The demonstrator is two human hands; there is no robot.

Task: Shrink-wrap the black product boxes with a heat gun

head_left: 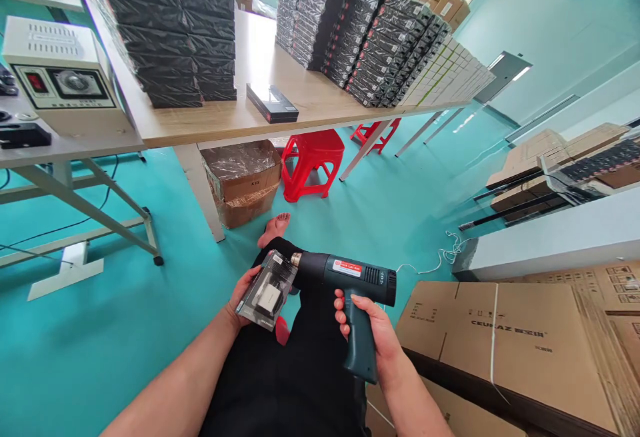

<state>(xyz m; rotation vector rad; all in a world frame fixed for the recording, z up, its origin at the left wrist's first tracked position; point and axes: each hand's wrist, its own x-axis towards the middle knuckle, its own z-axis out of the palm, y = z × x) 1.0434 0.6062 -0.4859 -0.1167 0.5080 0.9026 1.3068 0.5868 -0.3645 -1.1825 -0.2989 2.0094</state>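
My right hand [367,320] is wrapped round the handle of a dark green heat gun [357,274] with a red and white label. Its metal nozzle points left, close to the upper right edge of a flat box [267,290]. That box is dark with a pale picture on its face and looks glossy, as if film-wrapped. Gripping it from the left side is my left hand [243,297], with the fingers partly hidden underneath. Both things are held above my lap.
On the wooden table [260,67] ahead stand tall stacks of wrapped black boxes [170,30], and one single box [273,102] lies near its edge. Below are a carton [245,187] and a red stool [314,160]. Large cartons [500,350] stand close on my right.
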